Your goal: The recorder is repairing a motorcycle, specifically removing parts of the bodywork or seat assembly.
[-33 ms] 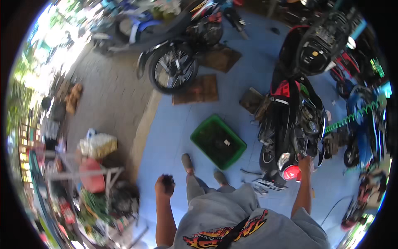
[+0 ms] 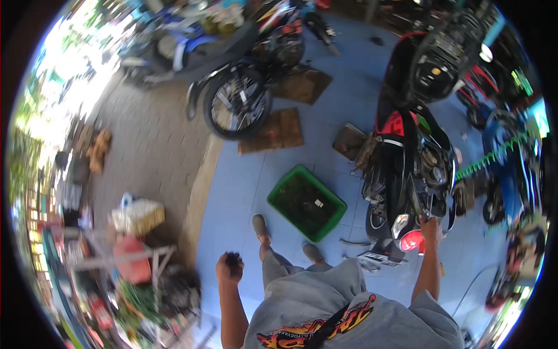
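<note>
My left hand [image 2: 225, 269] is held out over the blue floor, closed around a dark, lumpy thing [image 2: 235, 262] whose kind I cannot make out. To the right stands a black and red motorbike [image 2: 401, 168] with its side panels off and its inner parts showing. At its tail, beside the red rear light [image 2: 411, 240], my right hand [image 2: 430, 230] is closed on the rear grab rail [image 2: 416, 202]. Its fingertips are partly hidden.
Ahead of my feet lies a green tub [image 2: 308, 203] with dark contents and a small white piece. A licence plate [image 2: 381, 258] sits below the motorbike's tail. Another motorbike [image 2: 238, 104] is at the far left, near flat brown cardboard [image 2: 271, 131]. A green coiled hose [image 2: 494, 157] stretches across the right.
The view has turned slightly, so the far motorbikes sit a little lower and further left. Both hands keep their holds.
</note>
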